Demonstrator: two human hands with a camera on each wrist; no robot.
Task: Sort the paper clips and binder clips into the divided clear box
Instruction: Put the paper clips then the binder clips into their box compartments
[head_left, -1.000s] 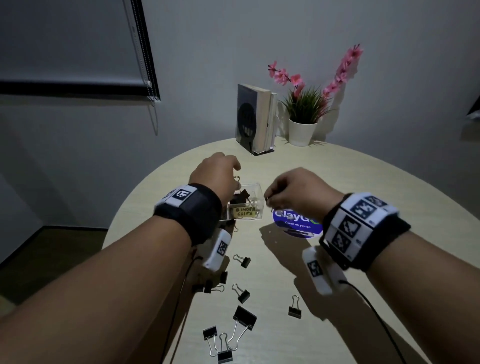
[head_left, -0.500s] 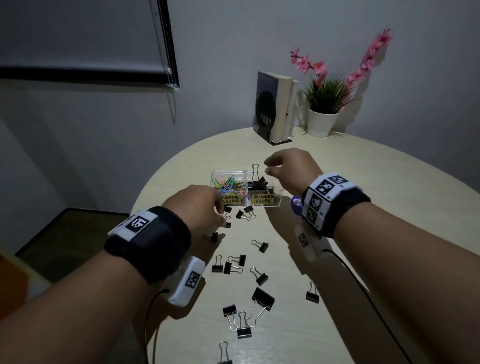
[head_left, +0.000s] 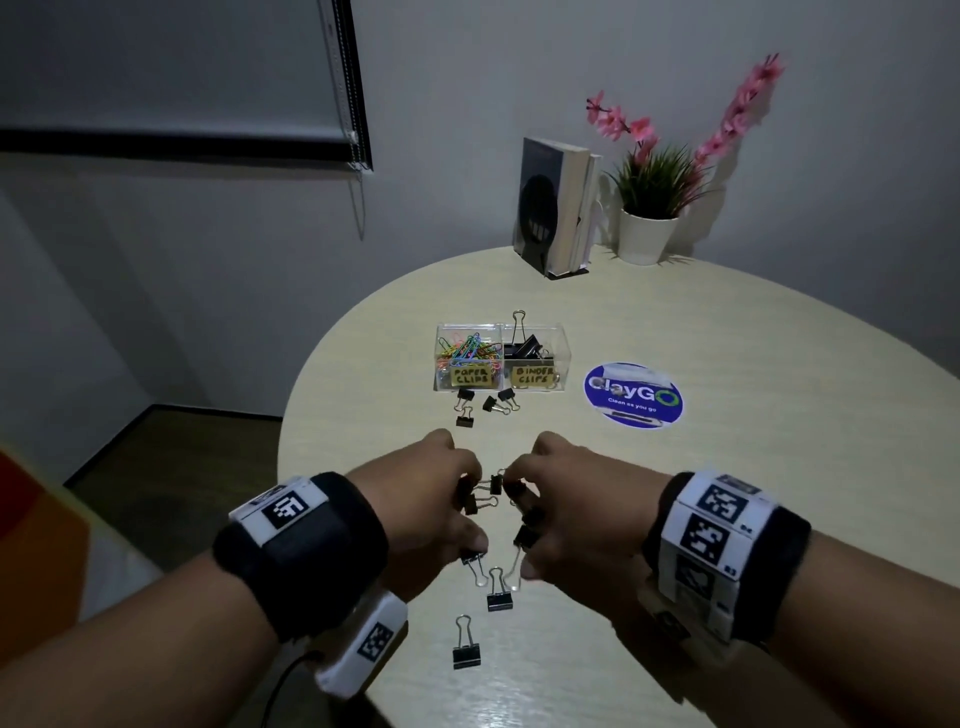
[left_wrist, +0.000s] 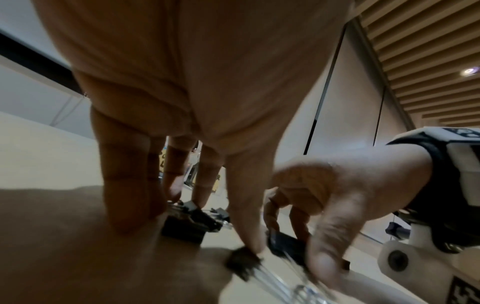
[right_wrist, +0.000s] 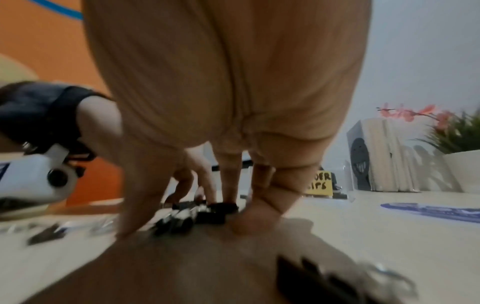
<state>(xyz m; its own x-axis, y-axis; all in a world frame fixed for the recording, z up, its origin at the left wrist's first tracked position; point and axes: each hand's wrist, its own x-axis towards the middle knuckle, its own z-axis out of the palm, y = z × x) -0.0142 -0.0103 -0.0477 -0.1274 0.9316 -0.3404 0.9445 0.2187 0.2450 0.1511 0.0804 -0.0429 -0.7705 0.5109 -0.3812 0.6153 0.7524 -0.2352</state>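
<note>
Black steel binder clips (head_left: 493, 486) lie scattered on the tabletop (head_left: 675, 493) short of the divided clear box (head_left: 501, 358); left hand (head_left: 426, 499) and right hand (head_left: 566, 499) curl down, pinching some. Light, stiff, springy: best taken by the body.

Head looks down; wrist views, tabletop-low, share binder clips (head_left: 500, 600).

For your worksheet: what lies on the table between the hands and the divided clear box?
Head view: four small black binder clips lie loose just before the box.
</note>
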